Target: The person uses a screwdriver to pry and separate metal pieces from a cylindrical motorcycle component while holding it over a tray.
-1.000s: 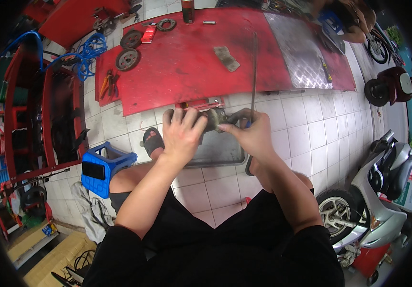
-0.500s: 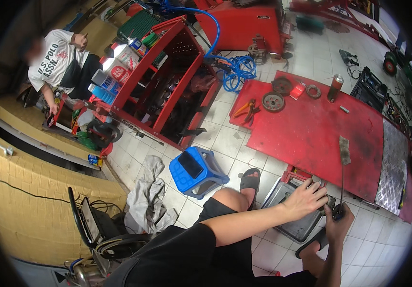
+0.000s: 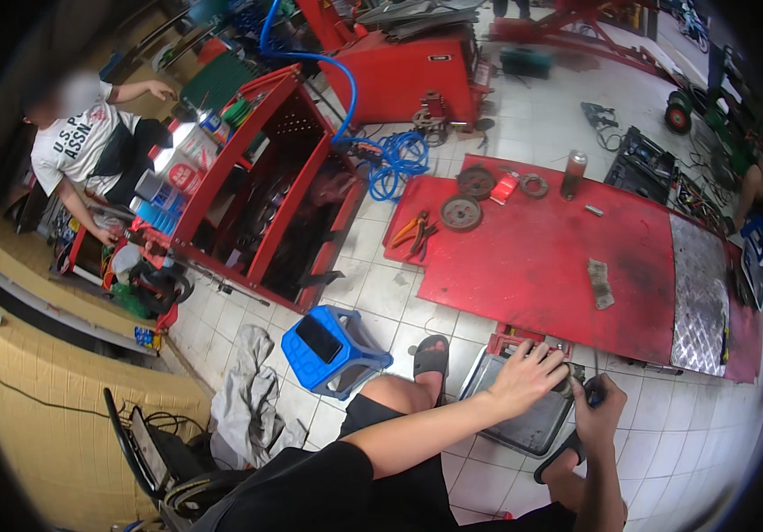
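Metal part (image 3: 569, 379), dark and greasy-looking, sits between my two hands above the near edge of the red platform's shadowed side. My left hand (image 3: 530, 383) grasps it from above, fingers curled over the top; I judge that this steadies it while the other hand works close by. My right hand (image 3: 601, 412) is closed around a dark-handled tool (image 3: 595, 390) right beside it; the tool's tip I cannot make out.

Below is a shallow grey tray (image 3: 523, 433), likely placed there to catch drips or small pieces. My hand and forearm hide some of it, so I cannot tell all that it holds.

Past my hands, the red platform (image 3: 523, 266) carries a worn strip (image 3: 601, 284), two round wheels (image 3: 461, 213), orange-handled pliers (image 3: 412, 228) and an upright can (image 3: 574, 173), spread within a lean's reach, I would say. Beyond it, a black tool case (image 3: 643, 167) lies open, its contents too small to name.

Leftward, a blue stool (image 3: 300, 363) serves as a stand for a phone (image 3: 319, 340). Farther off, a red cart (image 3: 295, 213) holds a dim jumble on its shelves and bottles (image 3: 175, 168) along its top, caps upward.
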Action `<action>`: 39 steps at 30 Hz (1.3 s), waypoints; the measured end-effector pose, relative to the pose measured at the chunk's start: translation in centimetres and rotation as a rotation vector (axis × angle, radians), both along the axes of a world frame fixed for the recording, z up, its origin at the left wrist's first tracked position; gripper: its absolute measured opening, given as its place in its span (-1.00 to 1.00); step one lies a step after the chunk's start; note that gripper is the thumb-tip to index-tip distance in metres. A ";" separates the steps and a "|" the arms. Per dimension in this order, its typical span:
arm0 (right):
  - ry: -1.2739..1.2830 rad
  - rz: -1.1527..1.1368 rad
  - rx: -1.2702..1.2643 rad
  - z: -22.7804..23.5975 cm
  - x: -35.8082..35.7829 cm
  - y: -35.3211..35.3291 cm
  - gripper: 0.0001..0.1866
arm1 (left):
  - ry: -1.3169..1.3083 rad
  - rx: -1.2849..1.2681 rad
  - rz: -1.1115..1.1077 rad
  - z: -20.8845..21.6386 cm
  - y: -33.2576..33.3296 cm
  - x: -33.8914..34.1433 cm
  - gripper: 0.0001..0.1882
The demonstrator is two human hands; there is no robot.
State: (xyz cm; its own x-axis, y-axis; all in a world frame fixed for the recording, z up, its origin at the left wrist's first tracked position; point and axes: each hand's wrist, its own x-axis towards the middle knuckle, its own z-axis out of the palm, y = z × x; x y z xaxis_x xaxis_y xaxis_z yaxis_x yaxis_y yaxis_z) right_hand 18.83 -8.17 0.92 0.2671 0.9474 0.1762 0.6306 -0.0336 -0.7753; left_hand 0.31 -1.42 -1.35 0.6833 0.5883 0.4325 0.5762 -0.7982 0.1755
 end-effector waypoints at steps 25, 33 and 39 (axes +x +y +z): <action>0.030 -0.038 -0.053 0.7 -0.1 -0.3 -0.76 | -0.004 0.007 0.001 0.3 0.0 0.3 -0.68; -0.060 0.076 -0.114 0.4 0.0 -0.2 -0.76 | 0.011 -0.002 -0.004 0.2 -0.2 0.4 -0.68; 0.022 -0.016 -0.107 1.5 -0.8 -0.3 -0.77 | -0.016 -0.034 0.018 0.5 -0.3 0.2 -0.70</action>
State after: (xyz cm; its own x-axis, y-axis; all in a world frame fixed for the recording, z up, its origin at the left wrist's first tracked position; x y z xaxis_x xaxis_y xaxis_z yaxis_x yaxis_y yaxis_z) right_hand 18.03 -8.46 2.42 0.2854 0.9560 0.0686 0.6123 -0.1268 -0.7804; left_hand 0.53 -1.71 -0.87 0.6660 0.6146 0.4227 0.5870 -0.7815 0.2114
